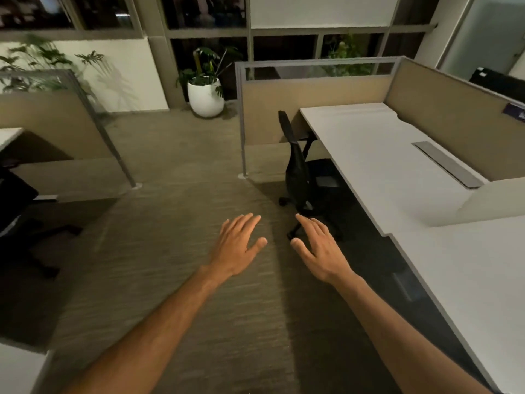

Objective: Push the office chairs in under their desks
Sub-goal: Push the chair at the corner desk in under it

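A black office chair (297, 169) stands at the white desk (377, 166) on the right, its seat tucked under the desktop and its backrest just outside the desk's edge. My left hand (237, 244) and my right hand (318, 248) are stretched out side by side over the carpet, palms down, fingers apart, holding nothing. Both hands are nearer to me than the chair and touch nothing. A second black chair (17, 220) shows partly at the left edge, beside another desk (8, 135).
Beige partition panels (312, 103) wall the right desk; a similar partition (56, 118) stands left. A white pot with a plant (206, 99) sits by the windows at the back. Carpeted aisle (176, 223) runs between the two desk rows.
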The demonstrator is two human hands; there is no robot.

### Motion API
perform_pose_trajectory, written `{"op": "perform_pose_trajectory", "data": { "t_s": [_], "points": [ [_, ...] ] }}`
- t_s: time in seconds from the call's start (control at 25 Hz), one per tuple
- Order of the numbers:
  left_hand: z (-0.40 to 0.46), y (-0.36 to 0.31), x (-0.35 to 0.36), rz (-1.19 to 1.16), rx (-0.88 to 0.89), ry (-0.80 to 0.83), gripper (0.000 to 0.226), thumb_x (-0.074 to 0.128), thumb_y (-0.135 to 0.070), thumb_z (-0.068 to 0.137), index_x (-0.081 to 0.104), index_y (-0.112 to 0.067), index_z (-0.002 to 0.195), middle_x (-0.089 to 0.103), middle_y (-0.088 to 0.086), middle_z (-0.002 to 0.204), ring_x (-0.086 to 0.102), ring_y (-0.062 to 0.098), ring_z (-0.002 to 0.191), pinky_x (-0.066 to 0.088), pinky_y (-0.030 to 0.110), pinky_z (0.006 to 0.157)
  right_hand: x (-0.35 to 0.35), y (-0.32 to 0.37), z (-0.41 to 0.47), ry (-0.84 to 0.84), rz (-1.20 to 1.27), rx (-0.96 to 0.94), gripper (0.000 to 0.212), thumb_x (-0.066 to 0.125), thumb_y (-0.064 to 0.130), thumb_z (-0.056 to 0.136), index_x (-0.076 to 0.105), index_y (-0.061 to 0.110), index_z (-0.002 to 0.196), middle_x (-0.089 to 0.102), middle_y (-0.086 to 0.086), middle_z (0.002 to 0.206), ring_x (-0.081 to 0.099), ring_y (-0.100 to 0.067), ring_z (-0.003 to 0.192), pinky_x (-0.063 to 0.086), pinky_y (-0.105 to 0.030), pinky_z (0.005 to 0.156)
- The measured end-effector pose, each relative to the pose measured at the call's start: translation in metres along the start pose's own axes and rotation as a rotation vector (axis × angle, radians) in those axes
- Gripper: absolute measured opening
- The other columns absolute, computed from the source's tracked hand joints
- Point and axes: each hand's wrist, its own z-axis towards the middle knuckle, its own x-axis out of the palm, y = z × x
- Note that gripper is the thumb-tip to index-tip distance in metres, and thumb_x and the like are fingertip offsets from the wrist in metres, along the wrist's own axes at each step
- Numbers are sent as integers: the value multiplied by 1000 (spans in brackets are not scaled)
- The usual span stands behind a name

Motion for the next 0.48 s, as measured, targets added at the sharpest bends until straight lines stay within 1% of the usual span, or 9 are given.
{"op": "perform_pose_trajectory", "data": {
  "t_s": [0.08, 0.16, 0.24, 0.36, 0.48],
  "points": [
    [15, 29, -12, -26, -31, -13, 80, 19, -77, 96, 30, -28, 158, 33, 1, 164, 25, 20, 152, 14, 47, 124, 9, 16, 39, 35, 22, -28, 70, 29, 68, 101, 14, 35, 161, 21, 6, 168, 5, -14, 156, 16, -45, 126],
    [34, 54, -20, -30, -23, -27, 77, 20, -77, 97, 29, -30, 158, 33, 0, 164, 24, 18, 151, 15, 47, 124, 17, 26, 78, 57, 21, -71, 72, 27, 70, 100, 13, 35, 161, 20, 7, 168, 5, -14, 156, 17, -46, 126],
    [64, 78, -28, -37, -39, -30, 77, 21, -75, 97, 30, -29, 158, 34, 0, 163, 25, 18, 151, 16, 46, 124, 26, 28, 120, 65, 7, -96, 72, 29, 68, 101, 12, 33, 162, 20, 5, 168, 7, -16, 156, 18, -47, 126],
    [111, 111, -28, -42, -88, -22, 78, 22, -74, 96, 31, -26, 158, 34, 2, 163, 26, 19, 151, 17, 45, 124, 44, 21, 183, 92, 15, -100, 76, 27, 70, 99, 9, 32, 162, 21, 2, 168, 10, -19, 155, 18, -45, 125],
    [177, 144, -27, -38, -79, 12, 77, 26, -72, 97, 31, -26, 158, 32, 1, 164, 25, 18, 151, 12, 39, 122, 58, 6, 258, 111, 14, -116, 78, 26, 71, 98, 7, 32, 162, 21, 2, 168, 11, -19, 155, 20, -48, 125]
  ]
}}
